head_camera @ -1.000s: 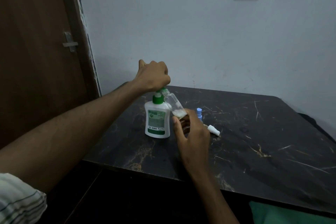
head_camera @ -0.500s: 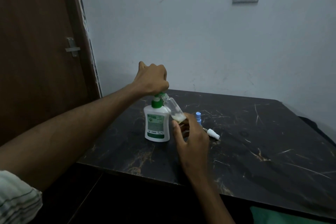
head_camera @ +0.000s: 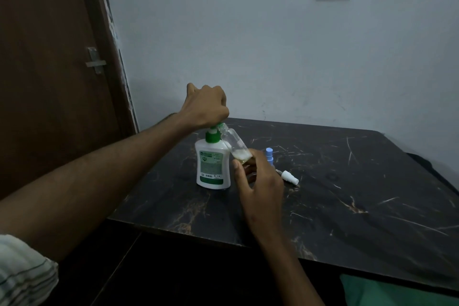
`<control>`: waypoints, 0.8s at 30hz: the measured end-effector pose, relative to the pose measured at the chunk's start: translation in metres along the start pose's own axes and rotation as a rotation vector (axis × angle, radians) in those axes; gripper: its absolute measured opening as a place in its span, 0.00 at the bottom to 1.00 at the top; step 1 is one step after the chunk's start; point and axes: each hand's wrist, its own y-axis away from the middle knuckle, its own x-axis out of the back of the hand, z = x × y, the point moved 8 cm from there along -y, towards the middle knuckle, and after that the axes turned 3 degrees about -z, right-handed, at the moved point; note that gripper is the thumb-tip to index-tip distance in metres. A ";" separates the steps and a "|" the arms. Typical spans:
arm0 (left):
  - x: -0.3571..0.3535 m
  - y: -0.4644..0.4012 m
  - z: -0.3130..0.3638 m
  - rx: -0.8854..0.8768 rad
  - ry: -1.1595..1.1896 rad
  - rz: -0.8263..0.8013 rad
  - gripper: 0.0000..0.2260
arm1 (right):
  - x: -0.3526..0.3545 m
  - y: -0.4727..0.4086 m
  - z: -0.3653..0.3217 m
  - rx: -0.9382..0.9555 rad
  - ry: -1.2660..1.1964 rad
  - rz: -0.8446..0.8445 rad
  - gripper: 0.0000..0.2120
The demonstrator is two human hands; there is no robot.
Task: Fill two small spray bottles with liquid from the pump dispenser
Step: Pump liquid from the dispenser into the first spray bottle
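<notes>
The left hand (head_camera: 206,105) sits on top of the pump dispenser (head_camera: 212,160), fingers curled down over the green pump head so that the head is mostly hidden beneath the fist. The dispenser, white with a green collar and label, stands upright on the dark marbled table (head_camera: 347,194) near its left edge. The right hand (head_camera: 258,181) holds a small clear spray bottle (head_camera: 234,144) by its base, thumb and fingers wrapped round the lower end, and tilts it so the open neck leans up against the pump spout. A little pale, foamy liquid lies in the bottom of the bottle. Just beyond the right hand stands a second small bottle with a blue cap (head_camera: 269,154), partly hidden, and beside it what looks like a loose white spray top (head_camera: 289,176) lies on the table.
</notes>
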 end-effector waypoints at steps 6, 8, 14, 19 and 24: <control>0.005 -0.002 0.002 -0.011 -0.007 0.003 0.12 | 0.002 0.001 0.000 0.005 -0.017 0.006 0.04; 0.002 -0.002 0.001 -0.003 0.001 0.009 0.12 | 0.000 0.000 0.002 0.002 -0.015 0.007 0.04; 0.004 -0.001 0.002 -0.007 0.000 -0.003 0.12 | 0.001 0.000 0.002 0.011 -0.007 0.018 0.05; 0.002 -0.002 0.004 -0.004 0.022 0.019 0.08 | -0.002 -0.002 0.007 -0.002 0.010 0.004 0.07; 0.006 0.000 0.005 -0.013 0.029 0.019 0.10 | -0.001 -0.001 0.005 0.003 0.000 0.000 0.07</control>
